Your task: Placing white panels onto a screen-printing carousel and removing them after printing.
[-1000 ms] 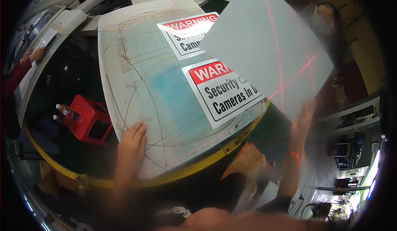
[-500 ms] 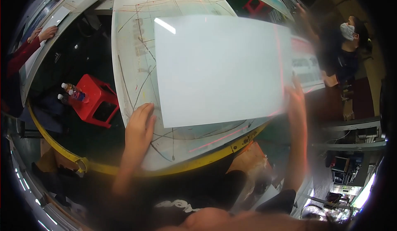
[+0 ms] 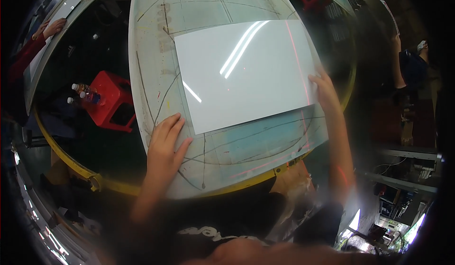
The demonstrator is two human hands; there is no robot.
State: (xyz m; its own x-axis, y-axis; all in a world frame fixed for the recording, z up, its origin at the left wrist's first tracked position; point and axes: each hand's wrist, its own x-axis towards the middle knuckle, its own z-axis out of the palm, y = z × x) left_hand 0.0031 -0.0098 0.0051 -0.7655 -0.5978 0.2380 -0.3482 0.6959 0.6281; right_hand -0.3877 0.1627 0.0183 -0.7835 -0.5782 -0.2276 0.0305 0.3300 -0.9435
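A glossy white sheet [image 3: 246, 89] lies over a pale board [image 3: 156, 75] marked with dark curved lines, its right edge curling up slightly. At that right edge is my right hand [image 3: 327, 92], its fingers closed on the sheet's margin; part of the grip is hidden. My left hand [image 3: 164, 146] rests flat on the board with fingers stretched out, just beside the sheet's lower left edge and holding nothing. Red laser lines run across the sheet, the board and my right forearm.
A yellow curved rail [image 3: 118, 187] passes under the board. On the left, a red stool [image 3: 111, 99] carries several bottles [image 3: 85, 94]. Another person's hands [image 3: 50, 29] rest on a white sheet at far left. Another person's arm [image 3: 398, 63] holds a panel [image 3: 381, 11] at right.
The white sheet has come lower and flatter onto the board, its right edge moving left with my right hand. My left hand has shifted slightly. The person at right has raised a panel.
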